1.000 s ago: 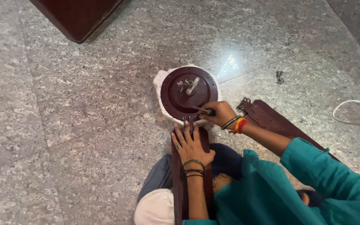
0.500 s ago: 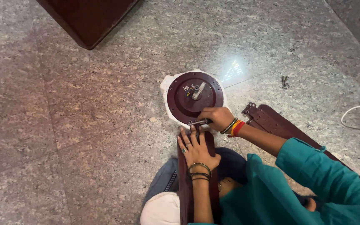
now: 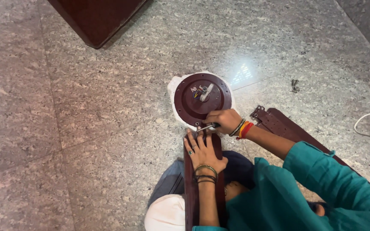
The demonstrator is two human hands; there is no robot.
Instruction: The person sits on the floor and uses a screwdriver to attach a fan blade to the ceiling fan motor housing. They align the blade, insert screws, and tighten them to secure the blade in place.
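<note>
Fan motor (image 3: 202,99), round, maroon, likely heavy and rigid, sits on the floor (image 3: 86,128); left hand (image 3: 203,150) presses flat on a stiff blade (image 3: 192,188), right hand (image 3: 221,121) pinches a screwdriver (image 3: 206,127)

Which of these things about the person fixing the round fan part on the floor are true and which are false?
1. The right hand holds a thin metal tool at the rim of the round maroon fan motor. True.
2. The left hand is lifted up in the air. False: it lies flat on the maroon fan blade.
3. A second fan blade lies on the stone floor to the right. True.
4. The white cable is plugged into the motor. False: it lies far off at the right edge.
5. The small screws sit on top of the motor. False: they lie on the floor.
</note>
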